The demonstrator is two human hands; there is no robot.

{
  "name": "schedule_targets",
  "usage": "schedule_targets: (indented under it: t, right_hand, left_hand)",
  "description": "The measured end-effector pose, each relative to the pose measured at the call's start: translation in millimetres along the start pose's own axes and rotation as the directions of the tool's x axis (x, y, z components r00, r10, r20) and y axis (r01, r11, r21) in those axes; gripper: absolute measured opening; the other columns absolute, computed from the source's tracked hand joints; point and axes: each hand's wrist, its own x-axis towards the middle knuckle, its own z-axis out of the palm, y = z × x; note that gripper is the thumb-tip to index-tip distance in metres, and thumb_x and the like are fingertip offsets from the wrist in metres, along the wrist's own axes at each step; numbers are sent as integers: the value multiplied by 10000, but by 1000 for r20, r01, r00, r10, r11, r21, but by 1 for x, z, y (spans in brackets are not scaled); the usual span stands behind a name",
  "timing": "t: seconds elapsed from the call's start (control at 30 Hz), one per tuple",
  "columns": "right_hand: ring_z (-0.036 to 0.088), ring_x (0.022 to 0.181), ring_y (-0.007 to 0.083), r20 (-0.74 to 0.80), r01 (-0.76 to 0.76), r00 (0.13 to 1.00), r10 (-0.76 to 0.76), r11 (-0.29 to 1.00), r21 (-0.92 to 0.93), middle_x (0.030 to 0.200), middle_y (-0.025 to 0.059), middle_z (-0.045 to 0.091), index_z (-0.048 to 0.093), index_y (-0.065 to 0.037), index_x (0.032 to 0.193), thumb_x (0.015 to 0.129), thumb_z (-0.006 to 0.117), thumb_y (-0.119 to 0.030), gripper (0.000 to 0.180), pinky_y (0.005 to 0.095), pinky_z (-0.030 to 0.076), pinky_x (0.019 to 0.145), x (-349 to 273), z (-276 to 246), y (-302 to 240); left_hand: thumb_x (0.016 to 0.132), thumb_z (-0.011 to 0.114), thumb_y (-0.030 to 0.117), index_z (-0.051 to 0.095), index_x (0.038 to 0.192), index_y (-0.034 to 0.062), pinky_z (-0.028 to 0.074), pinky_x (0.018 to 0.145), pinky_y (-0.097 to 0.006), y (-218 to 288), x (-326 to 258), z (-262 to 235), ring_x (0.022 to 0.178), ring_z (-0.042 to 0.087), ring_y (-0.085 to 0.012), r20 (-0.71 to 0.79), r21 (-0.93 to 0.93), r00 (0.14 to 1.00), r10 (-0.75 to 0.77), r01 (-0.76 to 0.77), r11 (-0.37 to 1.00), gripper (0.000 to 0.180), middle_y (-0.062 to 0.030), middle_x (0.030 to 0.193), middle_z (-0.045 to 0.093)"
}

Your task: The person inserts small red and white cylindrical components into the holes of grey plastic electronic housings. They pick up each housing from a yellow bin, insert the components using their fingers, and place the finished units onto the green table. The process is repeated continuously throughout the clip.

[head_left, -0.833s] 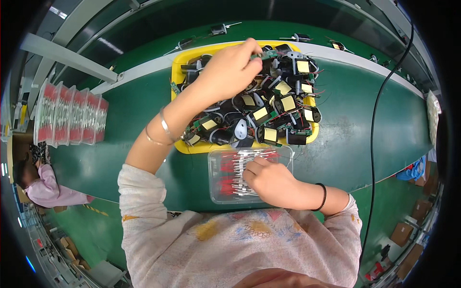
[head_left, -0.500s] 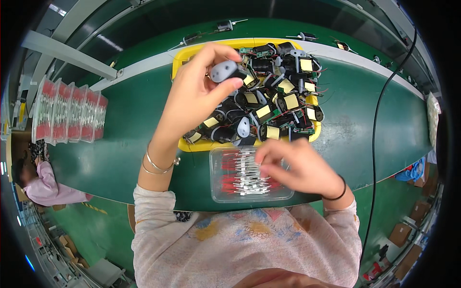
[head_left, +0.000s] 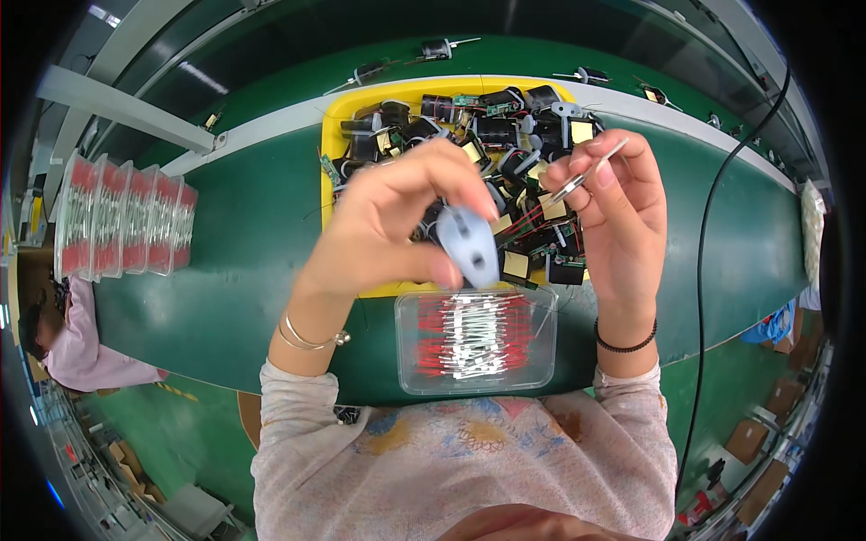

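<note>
My left hand (head_left: pixel 383 212), slightly blurred, grips a black cylindrical part with a light grey oval cap (head_left: pixel 471 251); two dark holes show in the cap's face. Off to its right, my right hand (head_left: pixel 627 203) is raised with a thin silver and white rod (head_left: pixel 588 169) pinched between thumb and fingers. Thin red wires trail from the rod's lower end toward the left. Both hands are above a yellow tray (head_left: pixel 336 135) heaped with similar black parts, some bearing cream pads and green circuit boards. Nearer me lies a clear plastic box (head_left: pixel 406 361) of red-and-white wired rods.
Stacked clear boxes (head_left: pixel 126 216) of similar rods stand at the left. A black cable (head_left: pixel 705 243) hangs down on the right. Beyond the pale rail, several black parts (head_left: pixel 439 49) rest on a green surface. Another person in a pink sleeve (head_left: pixel 95 334) is at far left.
My right hand has risen from the clear box to the tray's right side with a rod in it. My left hand has come lower and nearer, tilting the grey-capped part.
</note>
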Motion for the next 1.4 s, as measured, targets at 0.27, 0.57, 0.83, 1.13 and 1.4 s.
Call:
schedule_targets:
  t: [0.27, 0.57, 0.83, 1.13, 1.4]
  right_hand:
    - [579, 851, 158, 82, 135, 989, -122, 976, -172, 914, 81, 574, 518, 18, 948, 800, 569, 10, 157, 280, 453, 789, -4, 1, 3]
    - [605, 754, 200, 121, 425, 902, -414, 805, -414, 838, 146, 610, 563, 66, 895, 702, 630, 90, 206, 274, 497, 666, -6, -2, -5]
    - [608, 683, 247, 323, 586, 806, -497, 590, -555, 741, 175, 603, 533, 61, 862, 677, 665, 59, 228, 299, 501, 600, -23, 5, -20]
    - [620, 715, 228, 255, 439, 898, -359, 684, -583, 801, 173, 602, 544, 72, 859, 706, 628, 81, 174, 294, 505, 642, -24, 5, -24]
    - [621, 715, 223, 266, 468, 883, -387, 676, -569, 804, 173, 606, 546, 86, 860, 701, 611, 110, 174, 287, 506, 641, -21, 4, -26]
  left_hand:
    - [530, 807, 175, 620, 867, 12, 346, 913, -337, -9, 6, 14, 993, 491, -223, 132, 308, 991, 8, -49, 950, 418, -104, 998, 540]
    - [584, 746, 7, 549, 931, -5, 415, 887, -351, -6, 2, 22, 980, 545, -237, -83, 221, 997, -5, 24, 975, 399, -137, 923, 595]
    - [609, 698, -101, 472, 943, 6, 395, 922, -408, -9, -4, 24, 936, 601, -280, -57, 708, 901, 429, -267, 654, 418, -212, 939, 610]
    - [618, 710, -77, 462, 942, 11, 341, 955, -461, -9, -5, 29, 914, 611, -289, 2, 741, 907, 421, -284, 608, 417, -198, 900, 622]
    - [625, 733, -23, 514, 931, 44, 362, 911, -427, -12, -5, 31, 894, 629, -238, -57, 713, 882, 469, -293, 637, 382, -120, 901, 647]
